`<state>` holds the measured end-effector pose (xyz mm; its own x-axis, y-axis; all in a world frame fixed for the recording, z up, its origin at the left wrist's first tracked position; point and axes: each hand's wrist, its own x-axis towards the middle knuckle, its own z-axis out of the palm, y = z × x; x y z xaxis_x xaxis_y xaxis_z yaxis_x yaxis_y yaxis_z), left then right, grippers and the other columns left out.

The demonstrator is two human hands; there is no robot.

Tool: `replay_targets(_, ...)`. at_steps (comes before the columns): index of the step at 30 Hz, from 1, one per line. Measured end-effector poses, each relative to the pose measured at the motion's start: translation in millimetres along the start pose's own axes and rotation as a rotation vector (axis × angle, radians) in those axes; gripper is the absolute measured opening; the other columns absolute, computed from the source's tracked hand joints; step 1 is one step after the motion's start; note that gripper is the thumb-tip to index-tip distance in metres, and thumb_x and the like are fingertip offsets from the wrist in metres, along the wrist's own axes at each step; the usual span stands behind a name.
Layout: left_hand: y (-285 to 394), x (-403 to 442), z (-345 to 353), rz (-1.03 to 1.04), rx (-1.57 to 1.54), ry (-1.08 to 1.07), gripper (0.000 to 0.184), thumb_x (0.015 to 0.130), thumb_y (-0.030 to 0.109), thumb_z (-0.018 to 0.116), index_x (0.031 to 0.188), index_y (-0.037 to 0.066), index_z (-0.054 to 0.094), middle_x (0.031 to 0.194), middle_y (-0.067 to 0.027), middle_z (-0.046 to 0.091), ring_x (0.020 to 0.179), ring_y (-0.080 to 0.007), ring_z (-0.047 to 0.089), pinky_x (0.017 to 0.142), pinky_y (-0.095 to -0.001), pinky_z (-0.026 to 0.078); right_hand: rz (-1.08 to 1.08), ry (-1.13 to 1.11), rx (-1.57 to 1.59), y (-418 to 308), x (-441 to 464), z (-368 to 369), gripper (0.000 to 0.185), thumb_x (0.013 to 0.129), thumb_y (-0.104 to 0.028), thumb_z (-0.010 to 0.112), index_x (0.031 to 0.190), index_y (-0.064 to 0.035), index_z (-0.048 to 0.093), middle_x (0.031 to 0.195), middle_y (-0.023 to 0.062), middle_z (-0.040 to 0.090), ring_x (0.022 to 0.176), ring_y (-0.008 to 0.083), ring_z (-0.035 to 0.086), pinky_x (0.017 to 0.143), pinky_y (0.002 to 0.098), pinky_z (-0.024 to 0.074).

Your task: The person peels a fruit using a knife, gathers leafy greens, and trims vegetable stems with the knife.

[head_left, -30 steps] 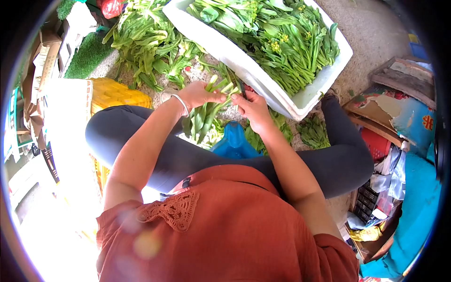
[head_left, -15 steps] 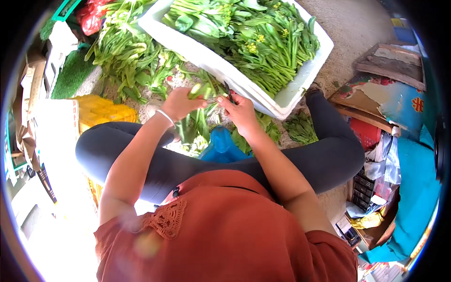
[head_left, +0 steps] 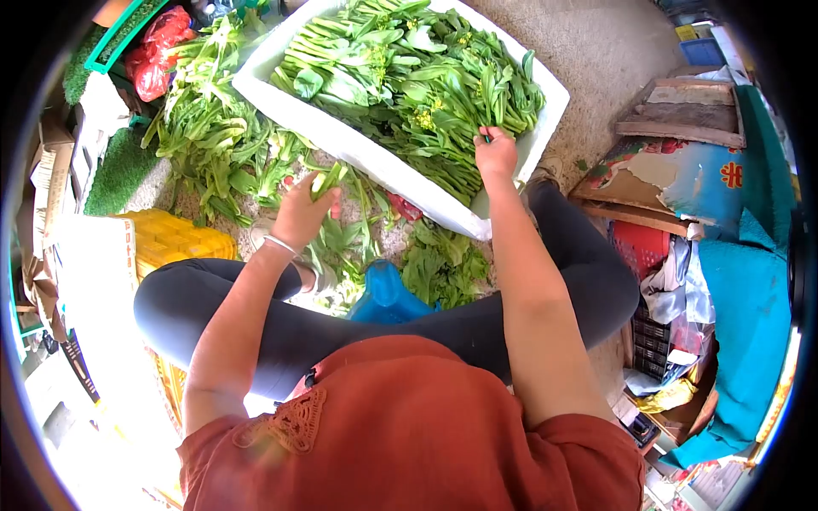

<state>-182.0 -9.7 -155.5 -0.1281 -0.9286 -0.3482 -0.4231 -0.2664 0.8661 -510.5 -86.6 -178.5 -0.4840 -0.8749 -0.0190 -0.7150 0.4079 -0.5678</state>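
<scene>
My left hand [head_left: 298,213] is closed around short cut pieces of green stalk [head_left: 327,181], in front of a heap of loose leaves. Over the right part of a white foam box [head_left: 375,160], my right hand [head_left: 497,156] pinches a leafy green stalk [head_left: 488,111]. A small dark thing shows at those fingertips; whether it is the knife seen earlier I cannot tell. Inside the box, bunches of leafy greens [head_left: 409,77] with small yellow flowers lie piled, stems toward the near right.
Loose greens [head_left: 213,128] lie on the ground left of the box, with more leaves [head_left: 443,264] in front. A blue plastic stool [head_left: 383,289] stands between my legs. At left is a yellow basket [head_left: 179,237]; at right, cardboard [head_left: 630,183] and a wooden frame [head_left: 682,111].
My right hand has moved from beside the left hand, where it held a dark-handled knife, up and right over the box. My left hand still holds stalk pieces. The view has shifted slightly.
</scene>
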Motion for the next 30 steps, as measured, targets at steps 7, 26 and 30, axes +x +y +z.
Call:
replay_targets(7, 59.4, -25.1, 6.8, 0.433, 0.346, 0.19, 0.02, 0.074, 0.01, 0.066, 0.093, 0.008, 0.063, 0.072, -0.0076, 0.064, 0.055, -0.0171, 0.06, 0.053, -0.0285, 0.048, 0.077, -0.191, 0.646, -54.3, -68.5, -58.1, 0.017, 0.077, -0.012, 0.066, 0.091, -0.0027, 0.065, 0.083, 0.0052, 0.064, 0.068, 0.0095, 0.056, 0.062, 0.0241, 0.046)
replay_targets(26, 59.5, -25.5, -7.6, -0.225, -0.155, -0.364, 0.03, 0.078, 0.029, 0.068, 0.077, -0.001, 0.062, 0.052, -0.0003, 0.051, 0.04, -0.0076, 0.043, 0.041, -0.0249, 0.034, 0.283, -1.024, 1.29, -83.4, -155.1, -30.6, 0.035, 0.09, -0.035, 0.05, 0.095, -0.0019, 0.059, 0.064, 0.0006, 0.052, 0.05, 0.0065, 0.041, 0.045, 0.0201, 0.0289)
replay_targets(30, 58.6, -23.1, -8.8, -0.252, -0.241, -0.41, 0.029, 0.077, 0.03, 0.069, 0.069, 0.004, 0.06, 0.052, 0.0006, 0.05, 0.041, -0.0074, 0.044, 0.041, -0.024, 0.033, 0.212, -0.967, 1.046, -70.7, -155.6, -16.5, 0.039, 0.089, -0.034, 0.051, 0.107, -0.0011, 0.058, 0.059, -0.0035, 0.04, 0.051, 0.0056, 0.034, 0.047, 0.0199, 0.0263)
